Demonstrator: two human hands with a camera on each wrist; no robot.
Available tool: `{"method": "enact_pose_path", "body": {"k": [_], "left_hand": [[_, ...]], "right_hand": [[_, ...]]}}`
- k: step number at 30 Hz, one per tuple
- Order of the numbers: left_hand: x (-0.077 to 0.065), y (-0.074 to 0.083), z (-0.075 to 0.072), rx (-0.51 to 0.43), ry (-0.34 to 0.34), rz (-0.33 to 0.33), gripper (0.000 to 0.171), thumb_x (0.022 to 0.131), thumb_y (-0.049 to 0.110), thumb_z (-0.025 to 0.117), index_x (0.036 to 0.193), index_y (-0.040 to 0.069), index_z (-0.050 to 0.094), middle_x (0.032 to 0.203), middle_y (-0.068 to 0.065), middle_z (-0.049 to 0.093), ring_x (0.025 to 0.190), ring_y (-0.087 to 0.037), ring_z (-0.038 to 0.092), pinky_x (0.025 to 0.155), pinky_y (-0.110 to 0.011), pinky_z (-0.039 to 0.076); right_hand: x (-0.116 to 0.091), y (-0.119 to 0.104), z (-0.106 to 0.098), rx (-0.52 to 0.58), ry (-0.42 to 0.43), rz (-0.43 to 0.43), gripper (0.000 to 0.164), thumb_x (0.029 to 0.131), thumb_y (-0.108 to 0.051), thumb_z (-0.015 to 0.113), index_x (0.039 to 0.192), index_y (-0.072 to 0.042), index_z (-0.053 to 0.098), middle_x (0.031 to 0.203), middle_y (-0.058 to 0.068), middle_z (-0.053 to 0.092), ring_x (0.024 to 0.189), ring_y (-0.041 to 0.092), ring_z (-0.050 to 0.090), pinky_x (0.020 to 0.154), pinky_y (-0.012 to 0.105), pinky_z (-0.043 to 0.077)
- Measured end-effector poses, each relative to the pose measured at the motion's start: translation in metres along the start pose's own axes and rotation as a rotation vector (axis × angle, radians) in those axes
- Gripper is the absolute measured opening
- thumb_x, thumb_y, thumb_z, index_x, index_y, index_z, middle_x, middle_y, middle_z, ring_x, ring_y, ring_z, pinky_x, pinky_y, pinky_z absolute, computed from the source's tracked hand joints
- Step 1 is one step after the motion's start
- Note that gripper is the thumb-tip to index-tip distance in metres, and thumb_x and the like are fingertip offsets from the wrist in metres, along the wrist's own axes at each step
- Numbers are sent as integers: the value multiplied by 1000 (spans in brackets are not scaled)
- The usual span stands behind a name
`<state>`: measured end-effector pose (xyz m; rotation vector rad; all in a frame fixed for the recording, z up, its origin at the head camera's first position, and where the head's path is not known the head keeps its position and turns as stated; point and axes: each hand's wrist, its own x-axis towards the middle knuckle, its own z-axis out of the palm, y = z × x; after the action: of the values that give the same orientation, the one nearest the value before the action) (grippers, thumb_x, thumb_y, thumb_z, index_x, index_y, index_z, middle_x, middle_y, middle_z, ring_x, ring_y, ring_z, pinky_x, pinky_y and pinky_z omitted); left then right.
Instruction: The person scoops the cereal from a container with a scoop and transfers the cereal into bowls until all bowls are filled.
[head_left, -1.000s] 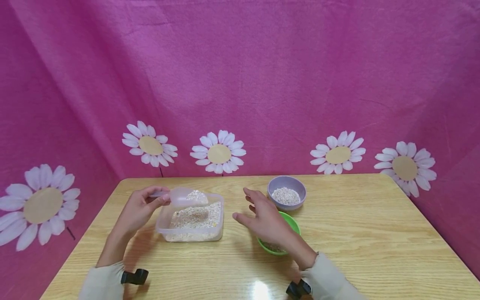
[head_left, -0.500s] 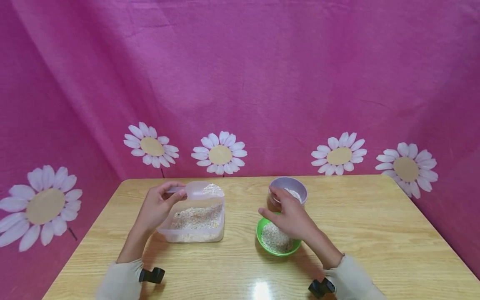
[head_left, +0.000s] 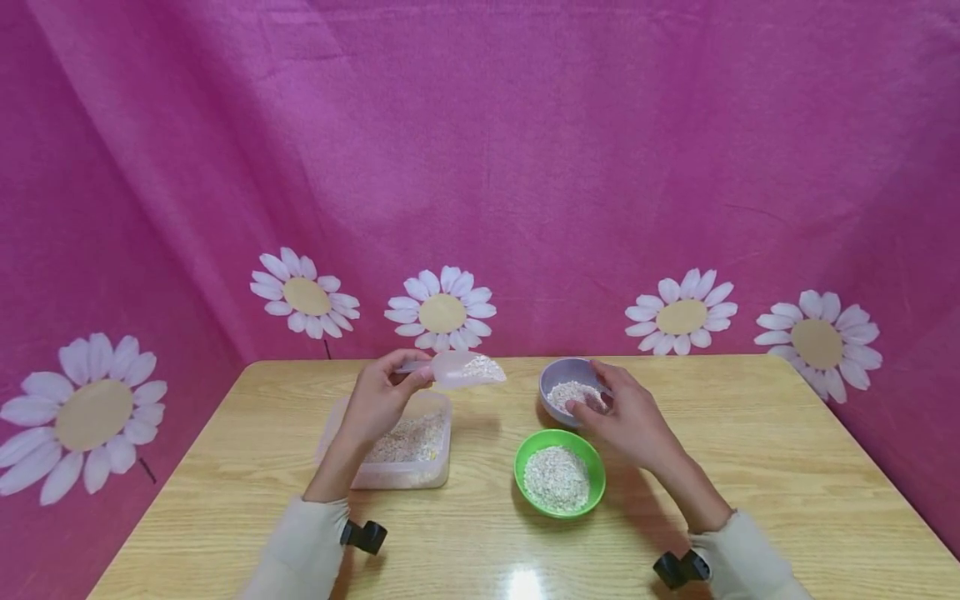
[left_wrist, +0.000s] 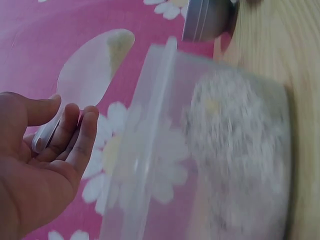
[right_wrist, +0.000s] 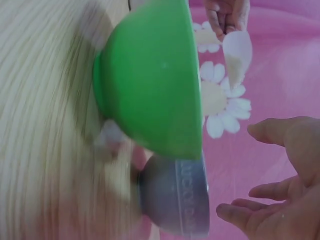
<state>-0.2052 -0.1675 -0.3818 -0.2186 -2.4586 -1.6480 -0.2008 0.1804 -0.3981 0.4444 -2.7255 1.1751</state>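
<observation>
My left hand (head_left: 378,400) pinches the handle of a translucent plastic scoop (head_left: 457,369), which carries white oat-like flakes at its tip. In the head view the scoop is in the air right of a translucent plastic tub (head_left: 408,479) of flakes. My right hand (head_left: 633,421) reaches over the right side of a purple bowl (head_left: 558,369), thumb and fingers spread. In the right wrist view its fingertips (right_wrist: 225,212) hover close by that bowl's rim. Flakes lie in the purple bowl, partly hidden by the right hand. Nearer me stands a green bowl (head_left: 520,479), also holding flakes.
A wooden table (head_left: 750,450) carries the tub and both bowls. Behind it hangs a pink cloth (head_left: 555,167) printed with large daisies. The green bowl stands just in front of the purple one, and the tub is to their left.
My left hand has lifted the loaded scoop up and rightward from over the tub. My right hand has moved right, from left of the green bowl to the purple bowl's right side.
</observation>
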Motion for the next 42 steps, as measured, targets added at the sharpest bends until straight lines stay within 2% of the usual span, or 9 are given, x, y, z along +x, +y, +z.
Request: {"method": "enact_pose_path", "body": {"k": [4, 9, 19, 24, 29, 35, 42], "left_hand": [[11, 8, 20, -11, -14, 24, 20, 104, 10, 71, 122, 1, 75, 104, -20, 80, 96, -22, 78, 78, -25, 56], [22, 15, 40, -10, -30, 67, 18, 103, 9, 72, 119, 2, 76, 100, -19, 81, 95, -26, 79, 80, -26, 58], [37, 24, 71, 19, -79, 81, 16, 102, 12, 73, 116, 6, 77, 101, -12, 80, 92, -20, 75, 77, -28, 57], [41, 25, 80, 39, -101, 91, 15, 103, 12, 72, 114, 5, 77, 102, -13, 80, 91, -22, 76, 74, -27, 55], [41, 29, 85, 81, -127, 94, 13, 104, 14, 72, 113, 7, 77, 103, -11, 80, 95, -29, 76, 73, -29, 55], [45, 34, 91, 160, -144, 94, 13, 104, 15, 72, 114, 8, 77, 104, -9, 80, 90, -20, 71, 74, -29, 54], [54, 43, 100, 292, -218, 185, 17, 104, 16, 71, 116, 5, 76, 104, -10, 79, 85, -17, 67, 72, -28, 53]], "right_hand": [[0, 10, -6, -47, 23, 9, 76, 96, -25, 80, 152, 14, 46, 151, 37, 54, 134, 52, 59, 108, 63, 52], [0, 22, -8, -35, 13, 34, 78, 95, -24, 81, 152, 16, 45, 152, 39, 51, 134, 55, 58, 107, 62, 54], [3, 39, -5, 23, -48, 74, 84, 96, -21, 81, 153, 21, 37, 152, 44, 46, 140, 57, 52, 108, 58, 54], [4, 42, -2, 70, -99, 115, 90, 96, -24, 81, 156, 20, 32, 156, 43, 42, 145, 56, 49, 113, 57, 50], [5, 41, 2, 88, -119, 124, 90, 96, -24, 81, 159, 17, 32, 155, 40, 47, 142, 52, 54, 113, 56, 50], [4, 40, 5, 106, -129, 152, 92, 96, -25, 83, 161, 14, 30, 156, 37, 48, 141, 52, 56, 113, 56, 51], [2, 41, 2, 104, -131, 179, 93, 97, -25, 82, 162, 14, 28, 158, 38, 46, 142, 54, 54, 112, 56, 51]]}}
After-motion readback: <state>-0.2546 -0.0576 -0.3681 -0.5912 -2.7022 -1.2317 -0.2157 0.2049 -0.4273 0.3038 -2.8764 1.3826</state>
